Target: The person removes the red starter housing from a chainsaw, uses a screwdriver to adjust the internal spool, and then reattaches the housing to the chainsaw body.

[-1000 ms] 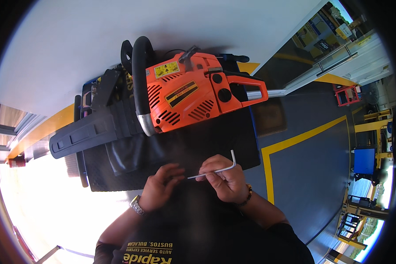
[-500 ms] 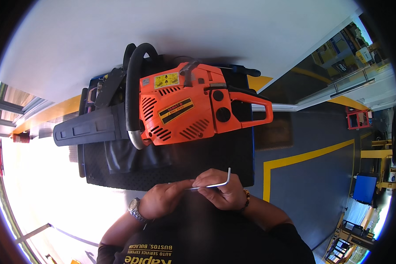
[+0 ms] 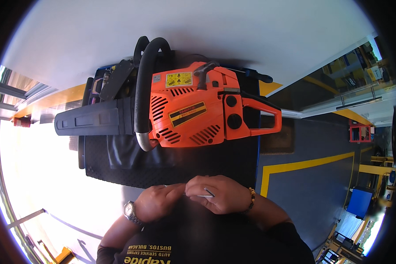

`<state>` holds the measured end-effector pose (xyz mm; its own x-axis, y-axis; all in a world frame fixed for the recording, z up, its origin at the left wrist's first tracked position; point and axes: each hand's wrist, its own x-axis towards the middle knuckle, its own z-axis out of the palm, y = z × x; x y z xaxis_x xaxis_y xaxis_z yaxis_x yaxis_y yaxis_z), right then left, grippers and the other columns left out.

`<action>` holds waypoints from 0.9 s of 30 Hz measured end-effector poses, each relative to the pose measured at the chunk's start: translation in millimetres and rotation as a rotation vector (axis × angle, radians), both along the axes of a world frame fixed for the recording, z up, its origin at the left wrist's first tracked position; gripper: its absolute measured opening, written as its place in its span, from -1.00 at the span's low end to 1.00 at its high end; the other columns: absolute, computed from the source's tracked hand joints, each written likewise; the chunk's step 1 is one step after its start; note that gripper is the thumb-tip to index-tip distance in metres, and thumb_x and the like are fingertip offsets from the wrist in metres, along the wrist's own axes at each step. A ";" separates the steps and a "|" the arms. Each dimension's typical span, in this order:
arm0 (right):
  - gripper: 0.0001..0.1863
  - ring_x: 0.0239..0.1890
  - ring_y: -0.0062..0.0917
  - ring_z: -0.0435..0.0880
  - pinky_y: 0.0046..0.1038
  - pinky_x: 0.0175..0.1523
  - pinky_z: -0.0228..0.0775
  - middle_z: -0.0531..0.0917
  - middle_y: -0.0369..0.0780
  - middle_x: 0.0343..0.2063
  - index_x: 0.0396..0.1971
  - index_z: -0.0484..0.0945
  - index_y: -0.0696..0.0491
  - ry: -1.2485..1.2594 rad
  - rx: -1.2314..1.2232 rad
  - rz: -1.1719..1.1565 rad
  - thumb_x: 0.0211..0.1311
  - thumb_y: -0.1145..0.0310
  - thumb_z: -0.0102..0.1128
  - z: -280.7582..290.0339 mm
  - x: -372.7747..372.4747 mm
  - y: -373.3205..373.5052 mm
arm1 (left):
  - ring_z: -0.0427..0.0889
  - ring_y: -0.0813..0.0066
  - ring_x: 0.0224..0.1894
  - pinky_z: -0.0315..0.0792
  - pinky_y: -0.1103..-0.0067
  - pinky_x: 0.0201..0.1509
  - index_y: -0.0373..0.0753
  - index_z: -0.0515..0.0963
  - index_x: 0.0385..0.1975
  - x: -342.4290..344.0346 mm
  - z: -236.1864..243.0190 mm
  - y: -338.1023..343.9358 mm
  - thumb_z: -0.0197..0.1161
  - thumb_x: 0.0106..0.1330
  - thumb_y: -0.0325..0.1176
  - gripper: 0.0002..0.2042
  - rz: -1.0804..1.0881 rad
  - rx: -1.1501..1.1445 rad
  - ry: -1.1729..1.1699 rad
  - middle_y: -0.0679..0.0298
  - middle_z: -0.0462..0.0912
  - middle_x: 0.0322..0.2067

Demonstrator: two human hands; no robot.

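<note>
In front of my dark shirt, my two hands meet close together. My right hand (image 3: 222,193) is closed round an L-shaped metal hex key (image 3: 205,195), whose short bent end shows below the knuckles. My left hand (image 3: 156,202) is closed too, its fingers pinching at the hex key's other end, mostly hidden by the fingers. Beyond both hands an orange chainsaw (image 3: 187,119) lies on its side, apart from them. It has a black front handle (image 3: 146,88), an orange rear handle (image 3: 275,121) and a black bar cover (image 3: 88,119) pointing left.
Under the chainsaw is a black ridged mat (image 3: 215,165) on a cart top with blue edges. A black-handled tool (image 3: 257,75) lies behind the saw at right, and dark parts (image 3: 116,81) lie at far left. A white wall (image 3: 229,31) stands close behind. Yellow lines (image 3: 310,161) mark the grey floor.
My right hand has turned, so the hex key's bent end now points toward my palm side and less of it shows. The chainsaw sits slightly farther right in view as my head shifts.
</note>
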<state>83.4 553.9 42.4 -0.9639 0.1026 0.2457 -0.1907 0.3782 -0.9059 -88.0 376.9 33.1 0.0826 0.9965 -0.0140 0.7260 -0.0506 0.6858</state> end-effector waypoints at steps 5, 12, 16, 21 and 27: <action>-0.78 -0.27 -0.29 0.67 -0.36 -0.20 0.56 0.57 -0.20 -0.20 -0.14 0.49 0.08 -0.002 0.042 0.060 0.22 0.53 0.26 13.7 -8.6 3.5 | 0.75 0.26 -0.33 0.64 0.47 -0.34 -0.26 0.54 -0.07 -8.2 -6.0 -0.3 0.22 0.16 -0.50 -0.70 0.012 0.079 -0.016 0.20 0.71 -0.16; -0.77 -0.27 -0.31 0.68 -0.37 -0.25 0.55 0.61 -0.22 -0.18 -0.17 0.51 0.07 -0.028 0.010 0.083 0.18 0.54 0.30 24.9 -10.8 9.8 | 0.74 0.32 -0.39 0.63 0.50 -0.39 -0.21 0.60 -0.30 -16.1 -18.5 4.0 0.46 0.09 -0.40 -0.79 0.174 0.287 -0.108 0.25 0.70 -0.27; -0.76 -0.30 -0.31 0.70 -0.37 -0.26 0.54 0.65 -0.22 -0.17 -0.19 0.50 0.07 -0.050 0.126 -0.004 0.17 0.54 0.32 38.7 -11.9 9.1 | 0.71 0.39 -0.42 0.55 0.52 -0.45 -0.20 0.62 -0.39 -28.0 -17.6 7.3 0.54 0.01 -0.37 -0.77 0.208 0.350 -0.040 0.28 0.68 -0.37; -0.70 -0.31 -0.34 0.72 -0.41 -0.27 0.53 0.70 -0.20 -0.15 -0.13 0.52 0.07 0.003 0.187 -0.083 0.13 0.58 0.33 60.9 -20.5 16.0 | 0.61 0.40 -0.47 0.41 0.56 -0.51 -0.20 0.61 -0.43 -27.2 0.2 33.2 0.56 -0.08 -0.38 -0.75 0.305 0.619 0.056 0.32 0.61 -0.45; -0.67 -0.40 -0.41 0.71 -0.47 -0.39 0.45 0.71 -0.18 -0.12 -0.12 0.54 0.07 0.003 0.267 -0.012 0.08 0.61 0.33 80.7 -23.6 30.5 | 0.57 0.44 -0.49 0.41 0.56 -0.50 -0.20 0.61 -0.45 -30.2 16.0 41.3 0.55 -0.10 -0.39 -0.76 0.209 0.701 0.129 0.36 0.54 -0.49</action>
<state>59.8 584.4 123.1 -0.9623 0.0449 0.2683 -0.1872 0.6063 -0.7729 -118.2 418.2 49.1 -0.0688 0.7697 0.6346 0.8409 -0.2975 0.4520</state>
